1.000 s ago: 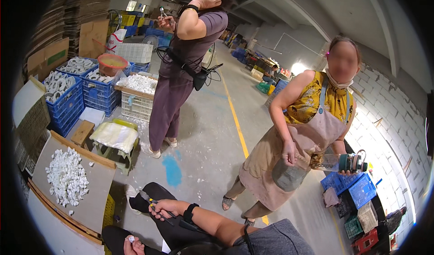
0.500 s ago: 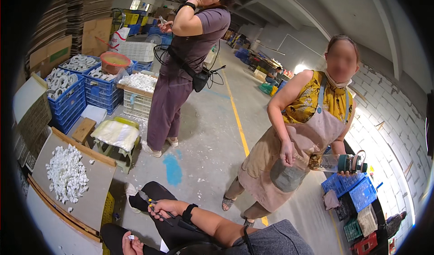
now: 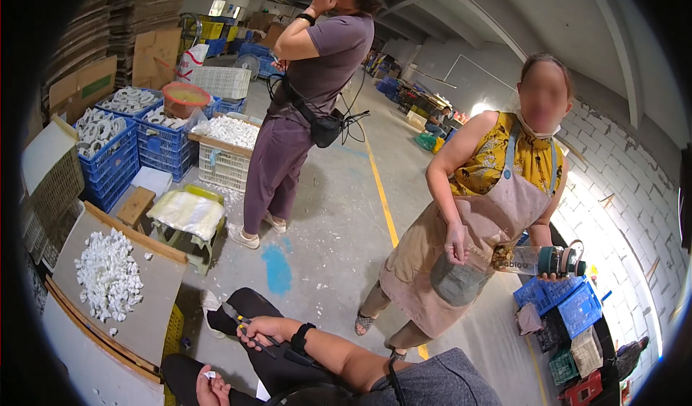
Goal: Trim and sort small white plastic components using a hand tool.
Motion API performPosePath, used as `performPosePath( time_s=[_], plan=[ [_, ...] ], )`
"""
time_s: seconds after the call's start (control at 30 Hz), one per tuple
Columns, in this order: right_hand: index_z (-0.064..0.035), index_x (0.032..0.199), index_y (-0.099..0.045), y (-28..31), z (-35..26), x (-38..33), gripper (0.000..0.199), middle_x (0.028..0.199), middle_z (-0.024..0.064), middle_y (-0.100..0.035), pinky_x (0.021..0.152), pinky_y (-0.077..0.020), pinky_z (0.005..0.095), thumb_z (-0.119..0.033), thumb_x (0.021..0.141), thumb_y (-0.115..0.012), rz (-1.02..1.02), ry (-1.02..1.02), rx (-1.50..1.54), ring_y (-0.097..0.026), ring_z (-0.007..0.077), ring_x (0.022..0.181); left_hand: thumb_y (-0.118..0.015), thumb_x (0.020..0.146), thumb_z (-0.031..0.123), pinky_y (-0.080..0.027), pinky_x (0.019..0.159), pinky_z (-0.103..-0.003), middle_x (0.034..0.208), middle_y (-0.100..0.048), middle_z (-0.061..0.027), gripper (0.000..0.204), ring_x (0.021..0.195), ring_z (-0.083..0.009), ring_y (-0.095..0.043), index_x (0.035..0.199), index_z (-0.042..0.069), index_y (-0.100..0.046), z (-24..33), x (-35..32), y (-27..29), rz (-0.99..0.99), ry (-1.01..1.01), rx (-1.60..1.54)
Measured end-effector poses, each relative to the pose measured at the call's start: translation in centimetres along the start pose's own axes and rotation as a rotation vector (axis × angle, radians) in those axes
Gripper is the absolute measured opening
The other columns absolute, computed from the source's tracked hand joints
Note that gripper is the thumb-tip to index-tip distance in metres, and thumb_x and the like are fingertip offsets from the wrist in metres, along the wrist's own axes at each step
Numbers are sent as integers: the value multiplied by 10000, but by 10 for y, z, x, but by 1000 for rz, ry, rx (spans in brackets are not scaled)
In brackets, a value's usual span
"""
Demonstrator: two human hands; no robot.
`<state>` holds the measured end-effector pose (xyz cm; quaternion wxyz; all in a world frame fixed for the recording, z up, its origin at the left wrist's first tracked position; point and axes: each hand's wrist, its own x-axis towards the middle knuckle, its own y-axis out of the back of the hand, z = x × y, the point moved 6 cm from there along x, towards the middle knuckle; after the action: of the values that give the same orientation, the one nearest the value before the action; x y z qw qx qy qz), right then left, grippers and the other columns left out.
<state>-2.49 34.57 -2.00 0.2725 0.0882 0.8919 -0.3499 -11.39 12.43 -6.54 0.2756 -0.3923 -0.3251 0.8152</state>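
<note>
In my right hand (image 3: 264,329), resting over my dark-trousered leg, is a pair of pliers (image 3: 231,311) with yellow and black handles; its jaws point up and to the left. My left hand (image 3: 212,391) lies lower, at the bottom edge, with its fingers curled around a small white piece (image 3: 210,374). To the left of both hands, a pile of small white pieces (image 3: 108,275) is heaped on a grey work board (image 3: 160,301) with wooden edging. A few loose pieces lie apart from the pile.
A person in an apron (image 3: 440,276) stands at the right holding a clear bottle (image 3: 520,260). Another person in purple (image 3: 277,168) stands ahead. A low padded stool (image 3: 189,215), blue crates (image 3: 107,162) of white parts and a white crate (image 3: 222,167) stand at the left.
The person in purple has shifted slightly right and turned a little, with the far hand now mostly hidden. My hands, the pliers and the white piece have hardly moved.
</note>
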Motion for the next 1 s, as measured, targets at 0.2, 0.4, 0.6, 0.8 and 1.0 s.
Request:
performPosePath(
  time_s=[0.2,0.4,0.6,0.8,1.0],
  plan=[
    [-52,957,-480,0,1,-1,181,752,44,-519,505,-454,277,-19,785,-525,20,-15,-32,-522,134,606,-447,980,236,-531,535,-295,786,-597,-77,291,610,-137,-569,1184,38,-511,-4,1,3,19,10,94],
    [-49,964,-483,0,0,1,173,755,46,-521,508,-454,277,-27,795,-519,-1,-6,-30,-527,135,614,-446,977,195,-490,752,-350,1003,-607,-52,317,804,-172,-566,1256,69,-526,2,-5,0,-25,87,157],
    [-34,989,-475,2,0,7,196,768,54,-522,524,-460,286,-13,795,-495,-4,1,-30,-535,145,629,-443,977,190,-500,773,-359,1004,-609,-55,315,822,-172,-579,1257,70,-524,3,1,5,-27,102,123],
    [-32,1002,-471,3,-3,11,209,769,54,-523,526,-463,293,-13,795,-491,10,-2,-37,-537,148,633,-454,977,201,-502,784,-368,1013,-611,-67,321,833,-190,-585,1262,70,-520,1,11,13,-66,103,95],
    [-35,1003,-472,2,-6,12,209,769,53,-525,530,-463,294,-17,796,-493,8,2,-49,-539,147,638,-443,973,239,-532,530,-299,783,-598,-78,284,609,-146,-574,1157,37,-520,4,14,1,16,-6,75]
  ],
)
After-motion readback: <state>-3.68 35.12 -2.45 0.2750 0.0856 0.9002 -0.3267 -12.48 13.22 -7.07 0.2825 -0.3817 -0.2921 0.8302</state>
